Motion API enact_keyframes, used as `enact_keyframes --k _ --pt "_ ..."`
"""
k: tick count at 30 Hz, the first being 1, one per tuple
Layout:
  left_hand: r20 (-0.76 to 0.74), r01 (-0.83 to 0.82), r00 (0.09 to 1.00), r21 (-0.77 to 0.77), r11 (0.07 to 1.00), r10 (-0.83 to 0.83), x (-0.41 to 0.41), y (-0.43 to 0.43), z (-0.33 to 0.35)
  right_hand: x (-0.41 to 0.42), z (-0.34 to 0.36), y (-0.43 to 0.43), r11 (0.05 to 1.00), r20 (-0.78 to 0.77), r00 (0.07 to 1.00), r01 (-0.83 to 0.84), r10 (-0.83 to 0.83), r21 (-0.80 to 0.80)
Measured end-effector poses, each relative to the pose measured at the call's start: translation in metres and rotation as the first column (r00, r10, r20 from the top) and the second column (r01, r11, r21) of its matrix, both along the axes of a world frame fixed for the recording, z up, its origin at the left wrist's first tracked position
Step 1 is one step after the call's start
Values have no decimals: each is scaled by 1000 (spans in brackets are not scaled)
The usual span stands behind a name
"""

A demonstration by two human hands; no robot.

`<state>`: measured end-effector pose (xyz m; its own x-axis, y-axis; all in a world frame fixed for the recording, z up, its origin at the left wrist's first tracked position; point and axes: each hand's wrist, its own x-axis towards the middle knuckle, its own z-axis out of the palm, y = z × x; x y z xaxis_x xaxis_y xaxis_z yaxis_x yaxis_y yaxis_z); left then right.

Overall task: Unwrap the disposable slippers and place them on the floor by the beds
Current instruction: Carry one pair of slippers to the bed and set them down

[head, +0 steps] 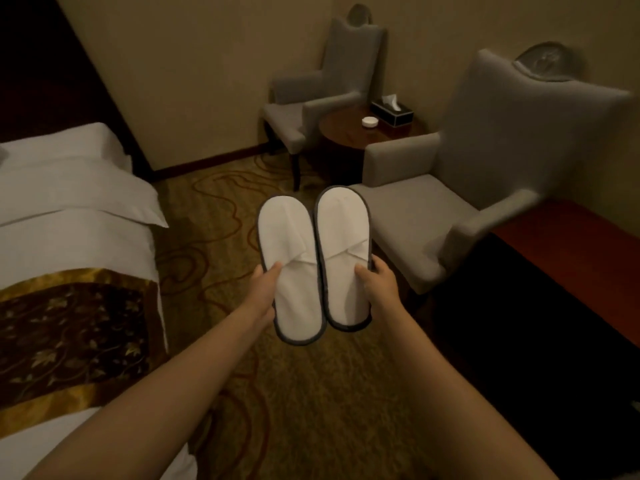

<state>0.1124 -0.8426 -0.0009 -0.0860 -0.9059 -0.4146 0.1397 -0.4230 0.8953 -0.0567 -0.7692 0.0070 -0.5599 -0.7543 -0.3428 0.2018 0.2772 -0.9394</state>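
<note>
At the far left stands the bed with white sheets and a brown and gold runner across it. To the right of the bed is the patterned carpet. Above the carpet, right of the bed, both arms reach forward. The left hand grips the left slipper at its outer edge, with the thumb on top of the white fabric and the fingers hidden under the sole. The left slipper touches the right slipper along the inner edges; both are flat, white with a dark rim, toes pointing away, and no wrapper is on them. The right hand is clamped on the right slipper in the same way, thumb on top. Further right from the bed are two grey chairs, and between them a round table with a tissue box and a small white dish.
</note>
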Motion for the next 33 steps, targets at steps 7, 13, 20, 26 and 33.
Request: enact_keyframes --k 7,13,20,26,33 --pt "10 -116 993 50 992 116 -3 -110 -6 -8 3 -128 989 -24 990 -139 140 48" --pt "1 -163 987 73 984 163 -2 -230 -16 -12 -4 -258 977 -58 976 -204 208 69" --pt "-40 -259 962 168 951 269 10 -339 -33 -8 -17 -389 935 -37 940 -332 339 122" --pt "-107 -361 912 243 900 395 24 -416 -50 1 -34 -497 860 -23 877 -465 480 208" --pt "-79 -573 788 269 774 610 66 -494 -71 46 -61 -626 661 -10 687 -695 727 282"
